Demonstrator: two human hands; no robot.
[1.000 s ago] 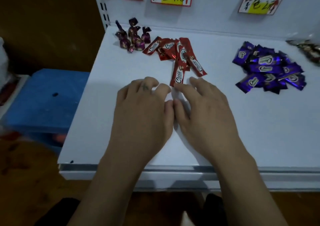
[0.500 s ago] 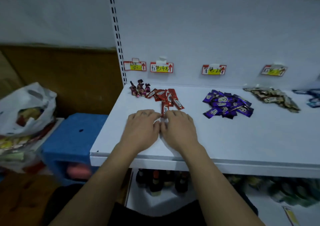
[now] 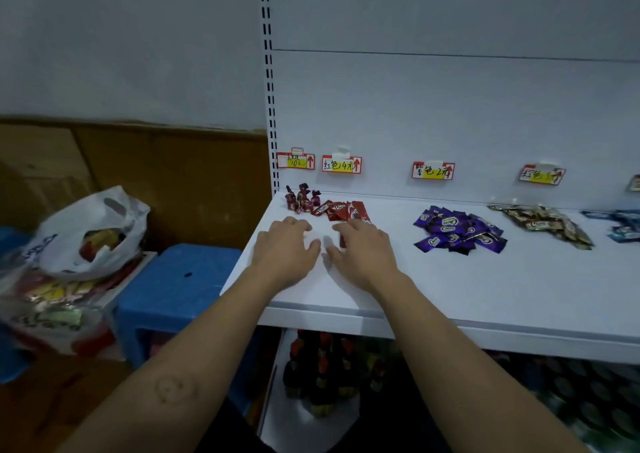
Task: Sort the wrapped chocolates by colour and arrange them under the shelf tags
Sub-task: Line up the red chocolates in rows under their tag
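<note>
Both my hands lie palm down on the white shelf (image 3: 450, 289), fingers spread and holding nothing. My left hand (image 3: 285, 244) is just in front of the twist-wrapped dark red sweets (image 3: 302, 198). My right hand (image 3: 363, 248) covers the near end of the red chocolate pile (image 3: 341, 210), which lies under the red tag (image 3: 341, 165). A purple chocolate pile (image 3: 459, 234) sits under the purple tag (image 3: 433, 170). Gold-brown chocolates (image 3: 543, 224) lie under another tag (image 3: 541, 175). Blue chocolates (image 3: 625, 225) show at the right edge.
A leftmost tag (image 3: 295, 161) hangs above the twist sweets. Left of the shelf stand a blue stool (image 3: 180, 279) and a white plastic bag (image 3: 86, 234) of goods. Dark bottles (image 3: 322, 373) stand on the level below the shelf.
The view has pulled back and risen, showing more of the shelf. My hands have moved slightly apart, from touching side by side to a small gap between them.
</note>
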